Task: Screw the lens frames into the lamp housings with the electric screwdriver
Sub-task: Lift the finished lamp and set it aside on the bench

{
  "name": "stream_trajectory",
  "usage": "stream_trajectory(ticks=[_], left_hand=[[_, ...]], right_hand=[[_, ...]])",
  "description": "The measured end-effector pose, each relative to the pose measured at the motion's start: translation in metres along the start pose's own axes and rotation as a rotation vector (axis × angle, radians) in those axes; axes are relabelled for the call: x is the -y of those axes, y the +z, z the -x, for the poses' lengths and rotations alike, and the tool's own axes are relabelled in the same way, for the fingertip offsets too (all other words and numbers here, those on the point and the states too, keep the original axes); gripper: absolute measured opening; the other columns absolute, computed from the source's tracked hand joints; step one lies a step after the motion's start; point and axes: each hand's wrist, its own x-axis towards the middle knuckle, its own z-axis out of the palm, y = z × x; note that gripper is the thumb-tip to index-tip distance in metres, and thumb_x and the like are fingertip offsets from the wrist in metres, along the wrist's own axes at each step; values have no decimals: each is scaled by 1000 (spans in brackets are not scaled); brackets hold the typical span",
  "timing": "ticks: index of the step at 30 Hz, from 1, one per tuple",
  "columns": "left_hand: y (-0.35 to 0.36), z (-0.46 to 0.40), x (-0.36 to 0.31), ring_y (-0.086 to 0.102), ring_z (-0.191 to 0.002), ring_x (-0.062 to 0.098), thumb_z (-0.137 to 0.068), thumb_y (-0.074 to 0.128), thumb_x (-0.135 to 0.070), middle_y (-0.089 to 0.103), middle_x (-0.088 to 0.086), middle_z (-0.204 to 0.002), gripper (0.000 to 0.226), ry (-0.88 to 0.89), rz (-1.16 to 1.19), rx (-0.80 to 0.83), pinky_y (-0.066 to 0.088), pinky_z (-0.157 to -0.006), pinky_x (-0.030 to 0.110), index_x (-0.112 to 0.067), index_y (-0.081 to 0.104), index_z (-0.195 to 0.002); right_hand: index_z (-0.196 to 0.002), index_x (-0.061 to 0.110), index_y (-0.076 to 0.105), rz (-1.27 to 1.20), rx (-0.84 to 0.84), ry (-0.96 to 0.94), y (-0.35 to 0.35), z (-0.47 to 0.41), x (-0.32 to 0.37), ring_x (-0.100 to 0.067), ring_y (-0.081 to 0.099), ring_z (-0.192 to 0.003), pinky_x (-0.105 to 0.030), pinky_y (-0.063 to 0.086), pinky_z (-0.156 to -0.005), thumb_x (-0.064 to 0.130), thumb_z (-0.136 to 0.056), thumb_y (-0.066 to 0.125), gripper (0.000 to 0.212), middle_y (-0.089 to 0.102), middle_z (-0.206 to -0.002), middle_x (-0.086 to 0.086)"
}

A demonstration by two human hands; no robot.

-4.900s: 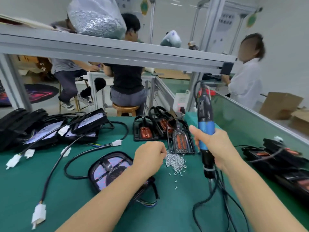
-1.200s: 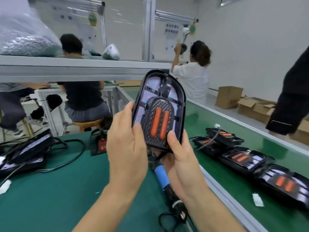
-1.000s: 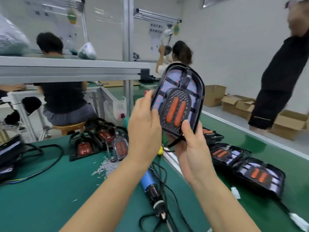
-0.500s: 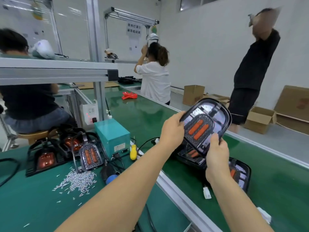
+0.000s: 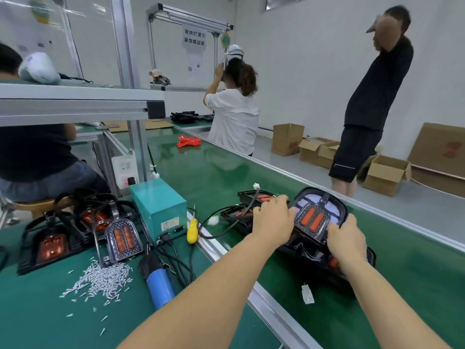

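The green belt (image 5: 226, 172) stretches bare beyond the lamp (image 5: 318, 216), which sits tilted atop other lamps (image 5: 241, 212) near the belt's metal edge (image 5: 266, 298). The left hand (image 5: 273, 220) grips its left rim, the right hand (image 5: 347, 241) its lower right. Left of the lamp lie the screwdriver (image 5: 159, 285) and loose screws (image 5: 100, 280).
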Motion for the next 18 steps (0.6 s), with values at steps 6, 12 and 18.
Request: stream_trajectory(ticks=[6,12,18], left_hand=[[19,12,24,10,-145,23,-104,26,-28,17,1,-158,45,223,-295,86,6,-117,49,-18,24,-148],[17,11,32,2,-147,23,-104,24,-31,14,1,-159,51,230,-399,160,-6,-116,53,-16,15,-151],[9,16,35,-2,-147,21,-103,26,-33,13,1,-160,55,219,-363,196,-11,-114,55,-15,8,-152]], right_hand=[[-142,3,32,107,67,20,4,-12,-8,-39,53,-96,-39,42,-74,15,-98,40,46,56,-122,-28],[-116,9,49,342,219,17,-8,-23,-4,-31,61,-84,-31,48,-70,27,-94,43,29,61,-119,-18],[-132,4,49,594,190,-57,-13,-22,14,-36,46,-125,-45,34,-106,40,-101,28,52,46,-141,-20]])
